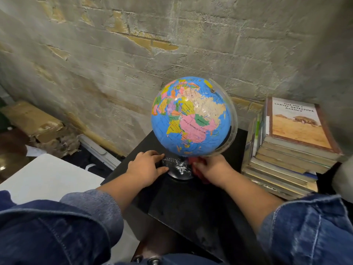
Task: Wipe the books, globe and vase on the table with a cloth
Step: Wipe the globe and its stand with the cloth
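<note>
A blue political globe [193,115] on a dark round base [176,168] stands on the black table [191,207]. My left hand [146,166] lies against the left side of the base, its fingers stretched along it. My right hand [212,169] grips a red cloth [196,167] and holds it against the right side of the base, under the globe. A stack of worn books [292,150] lies at the right of the table, a tan-covered one on top. No vase is in view.
A rough plastered brick wall [133,54] rises right behind the table. A white surface [44,176] lies at the lower left. Beyond it, a cardboard box [32,117] and crumpled paper sit on the floor by the wall.
</note>
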`<state>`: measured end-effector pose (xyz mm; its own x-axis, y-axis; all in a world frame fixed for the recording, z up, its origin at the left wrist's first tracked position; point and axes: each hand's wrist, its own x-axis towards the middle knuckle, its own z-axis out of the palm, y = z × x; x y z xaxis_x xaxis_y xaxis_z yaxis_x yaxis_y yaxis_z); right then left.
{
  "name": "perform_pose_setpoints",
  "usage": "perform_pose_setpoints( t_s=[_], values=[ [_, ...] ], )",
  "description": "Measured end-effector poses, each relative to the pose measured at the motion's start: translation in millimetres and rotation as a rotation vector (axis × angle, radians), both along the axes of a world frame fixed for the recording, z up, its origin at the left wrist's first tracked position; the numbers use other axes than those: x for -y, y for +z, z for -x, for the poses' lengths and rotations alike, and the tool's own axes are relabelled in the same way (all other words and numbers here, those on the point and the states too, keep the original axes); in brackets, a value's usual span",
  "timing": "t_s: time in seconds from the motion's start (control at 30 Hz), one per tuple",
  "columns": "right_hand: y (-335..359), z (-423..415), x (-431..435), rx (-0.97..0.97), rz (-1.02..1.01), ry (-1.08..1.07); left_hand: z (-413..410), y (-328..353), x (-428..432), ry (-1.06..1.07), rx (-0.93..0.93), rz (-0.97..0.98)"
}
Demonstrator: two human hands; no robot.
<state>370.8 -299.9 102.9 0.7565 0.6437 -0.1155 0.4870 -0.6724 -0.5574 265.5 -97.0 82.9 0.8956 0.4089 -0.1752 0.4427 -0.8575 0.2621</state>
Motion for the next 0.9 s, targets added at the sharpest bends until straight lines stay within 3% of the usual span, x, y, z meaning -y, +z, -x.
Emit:
perform_pose_setpoints(
  t_s=[0.07, 0.17, 0.27, 0.43, 0.57, 0.6, 0.73, 0.8, 0.9],
  values=[
    [-13.7, 5.1, 2.3, 0.060, 0.027, 0.124, -1.0, -1.5, -4.2, -0.026, 0.001, -0.015],
    [-33.0, -16.5, 6.2, 0.092, 0.115, 0.018, -2.6, -5.3, -10.0, -0.060, 0.015, -0.024],
    [-16.0, -0.1, 0.6, 0.052, -0.064, -0.115, -2.4, -8.0, -10.0, -0.065, 0.040, -0.047],
    [-28.4, 1.1, 1.6, 0.181, 0.005, 0.087, -0.6, -9.1, -4.3, -0.051, 0.082, -0.112],
    [-27.4, -1.4, -0.5, 0.014, -0.169, -0.097, 0.1, -11.5, -0.8, -0.040, 0.093, -0.117],
    [-29.1, 1.5, -2.3, 0.047, -0.206, -0.066, 0.7, -12.0, -0.3, -0.038, 0.094, -0.122],
    [-31.0, -8.5, 4.3, 0.251, 0.033, 0.197, 1.9, -10.4, 1.8, -0.033, 0.097, -0.132],
    [-21.2, -15.5, 6.7, 0.180, 0.113, 0.156, 1.8, -8.9, 3.7, -0.026, 0.088, -0.133],
    [-19.1, -8.4, 1.3, 0.184, -0.006, 0.046, 1.9, -7.7, 5.8, -0.027, 0.073, -0.143]
  ],
)
